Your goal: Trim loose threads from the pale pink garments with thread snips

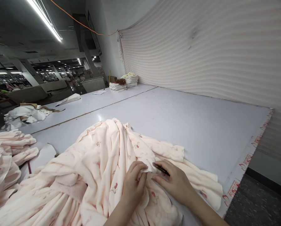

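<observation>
A pale pink plush garment (112, 150) with small red and brown prints lies bunched up in front of me, its folds spreading to the left. My left hand (135, 179) pinches a whitish edge of the garment between thumb and fingers. Just right of it, my right hand (171, 179) grips a small dark tool that looks like thread snips (161, 169), held close to the pinched edge. Most of the tool is hidden by the fingers. Two sleeve-like lengths of the garment (201, 177) stretch out to the right beyond my right hand.
More pink garments (6, 163) are heaped at the left. White cloth scraps (27, 114) and a folded white bundle (70, 99) lie along the far left of the grey table (189, 125). Stacks of folded cloth (129, 80) stand at the back. A striped fabric sheet (201, 53) hangs along the right.
</observation>
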`<move>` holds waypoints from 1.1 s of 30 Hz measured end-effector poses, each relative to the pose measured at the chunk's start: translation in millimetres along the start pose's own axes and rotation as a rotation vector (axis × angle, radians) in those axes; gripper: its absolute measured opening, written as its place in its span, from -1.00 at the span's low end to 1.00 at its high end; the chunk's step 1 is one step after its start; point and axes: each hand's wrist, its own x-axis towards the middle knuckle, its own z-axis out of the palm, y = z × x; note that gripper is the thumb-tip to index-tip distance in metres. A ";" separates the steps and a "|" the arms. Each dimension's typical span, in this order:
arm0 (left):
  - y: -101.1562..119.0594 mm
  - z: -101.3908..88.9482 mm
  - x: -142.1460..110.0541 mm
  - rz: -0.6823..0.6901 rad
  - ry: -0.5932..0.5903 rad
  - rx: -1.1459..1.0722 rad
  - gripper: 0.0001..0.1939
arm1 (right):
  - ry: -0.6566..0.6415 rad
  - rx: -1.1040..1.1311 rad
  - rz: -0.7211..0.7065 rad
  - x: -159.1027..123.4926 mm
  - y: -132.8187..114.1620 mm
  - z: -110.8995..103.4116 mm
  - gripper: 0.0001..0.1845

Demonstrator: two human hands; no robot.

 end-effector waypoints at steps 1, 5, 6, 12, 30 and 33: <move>1.3 -0.7 1.1 -0.063 -0.042 -0.038 -0.86 | 0.021 0.014 -0.002 1.4 2.1 4.2 -0.82; 1.9 -1.3 4.1 -0.421 -0.215 -0.329 -0.78 | 0.127 0.201 0.020 7.9 12.0 17.5 -0.90; 0.8 -0.8 4.2 -0.485 -0.232 -0.402 -0.75 | 0.144 0.262 0.023 8.3 13.6 19.0 -0.90; -0.4 2.7 0.8 -0.590 -0.242 -0.587 -0.71 | 0.061 0.352 -0.091 -0.9 10.7 19.3 -0.84; 15.6 8.1 -2.6 -0.501 -0.163 -0.428 -0.73 | 0.098 0.231 0.067 -15.9 8.4 11.4 -0.78; 19.0 8.4 -1.5 -0.489 -0.190 -0.392 -0.74 | 0.092 0.222 0.080 -17.1 8.5 10.9 -0.77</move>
